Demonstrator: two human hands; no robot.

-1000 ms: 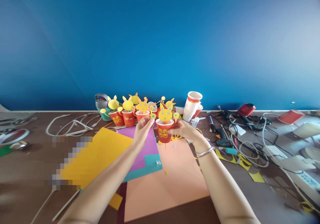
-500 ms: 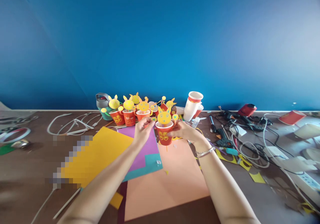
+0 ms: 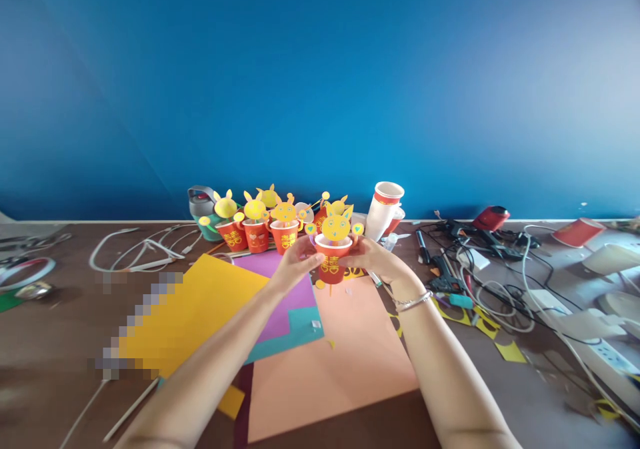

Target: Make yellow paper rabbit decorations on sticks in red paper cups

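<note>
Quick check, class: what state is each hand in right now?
Left hand: closed, holding the red cup by its left side.
Right hand: closed, holding the same cup's right side.

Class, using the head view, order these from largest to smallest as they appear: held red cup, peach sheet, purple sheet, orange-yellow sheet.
1. Peach sheet
2. Orange-yellow sheet
3. Purple sheet, partly covered
4. Red cup

This ranks visible areas only; overlaps and nearness leave true sizes unsure.
</note>
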